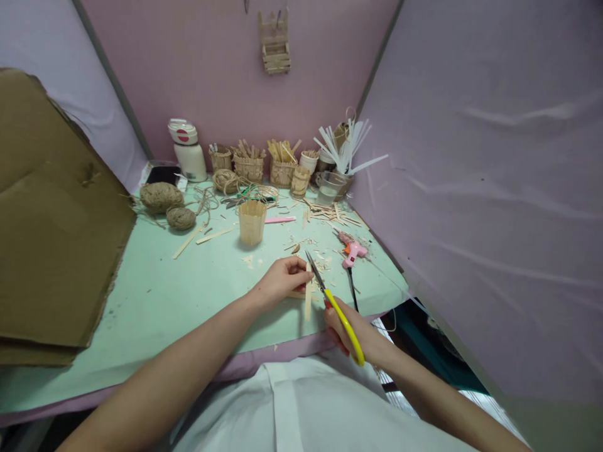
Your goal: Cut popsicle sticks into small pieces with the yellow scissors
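Between the fingers of my left hand (284, 280) is a flat wooden craft stick (308, 304), held upright near the table's front edge. My right hand (346, 323) grips a pair of scissors (340, 314) with yellow handles. Their blades point away from me, just right of the stick, and look nearly closed. Wood shavings and small scraps (323, 260) lie around the blades. Beyond my left hand stands a cup made of craft sticks (252, 224). A pink glue gun (354, 252) rests to the right of the scissors.
Twine balls (161, 198) and loose sticks (213, 236) lie at left, near a large cardboard sheet (56, 220). Along the back are a white bottle (190, 160), stick-filled containers (249, 168) and white glue sticks (346, 147). A pink pen-like tool (280, 220) lies behind the cup.
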Demonstrator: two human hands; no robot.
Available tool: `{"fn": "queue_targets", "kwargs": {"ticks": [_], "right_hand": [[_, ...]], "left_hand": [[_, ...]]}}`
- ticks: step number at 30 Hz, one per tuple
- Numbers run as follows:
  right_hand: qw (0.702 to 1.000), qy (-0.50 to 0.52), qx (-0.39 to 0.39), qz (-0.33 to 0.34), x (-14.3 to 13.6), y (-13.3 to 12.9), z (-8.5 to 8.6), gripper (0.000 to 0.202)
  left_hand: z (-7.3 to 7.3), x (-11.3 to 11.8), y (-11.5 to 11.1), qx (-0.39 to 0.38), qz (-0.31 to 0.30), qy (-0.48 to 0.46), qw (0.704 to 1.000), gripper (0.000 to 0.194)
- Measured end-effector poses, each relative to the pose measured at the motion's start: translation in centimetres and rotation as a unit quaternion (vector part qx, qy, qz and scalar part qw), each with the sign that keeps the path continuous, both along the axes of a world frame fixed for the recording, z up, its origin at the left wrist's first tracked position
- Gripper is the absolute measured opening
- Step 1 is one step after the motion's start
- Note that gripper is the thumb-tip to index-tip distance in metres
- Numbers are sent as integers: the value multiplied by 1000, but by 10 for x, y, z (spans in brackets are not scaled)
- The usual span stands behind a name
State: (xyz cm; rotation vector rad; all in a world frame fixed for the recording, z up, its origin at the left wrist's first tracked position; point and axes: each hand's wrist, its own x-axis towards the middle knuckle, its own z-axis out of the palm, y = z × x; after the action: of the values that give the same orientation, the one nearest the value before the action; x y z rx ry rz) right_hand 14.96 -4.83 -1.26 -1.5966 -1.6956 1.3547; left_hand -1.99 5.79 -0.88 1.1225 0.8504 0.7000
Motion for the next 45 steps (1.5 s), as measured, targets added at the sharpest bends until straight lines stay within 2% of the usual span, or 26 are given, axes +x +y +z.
{"fn": "queue_targets", "kwargs": {"ticks": [8, 23, 37, 45], "right_hand": [[1000, -23, 4, -9, -3, 2, 1, 43], [999, 6, -23, -26, -6, -1, 5, 40], [998, 28, -32, -46, -4, -2, -5, 43], [999, 31, -3, -28, -3, -1, -4, 45]], "left_hand": [[-1, 1, -1, -18, 3, -8, 1000, 29], [-11, 3, 1, -33, 2, -14, 999, 32], [-13, 3, 1, -38, -3, -20, 999, 33], [-12, 2, 1, -33, -4, -12, 999, 31]]}}
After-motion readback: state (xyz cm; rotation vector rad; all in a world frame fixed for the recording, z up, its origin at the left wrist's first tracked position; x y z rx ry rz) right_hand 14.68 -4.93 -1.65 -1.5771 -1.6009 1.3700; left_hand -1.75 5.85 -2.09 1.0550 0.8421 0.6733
